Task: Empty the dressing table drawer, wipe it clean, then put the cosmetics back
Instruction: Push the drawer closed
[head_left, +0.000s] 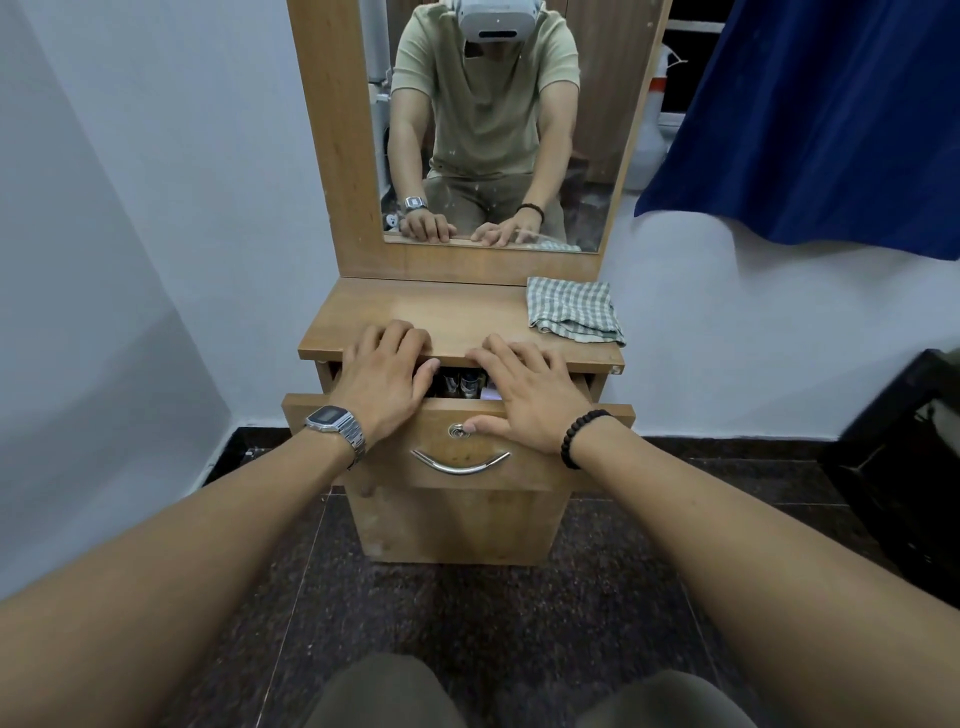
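Barely begun: the drawer (363, 410) is only part open, cosmetics (460, 383) inside. Both hands, left (382, 382) and right (524, 397), rest on it, fingers relaxed, gripping nothing. Cloth (571, 312) waits at the table's (415, 306) back right corner.

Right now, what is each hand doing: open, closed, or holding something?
Left hand: open, fingers lying on the table top, holding nothing.
Right hand: open, resting over the drawer front, holding nothing.
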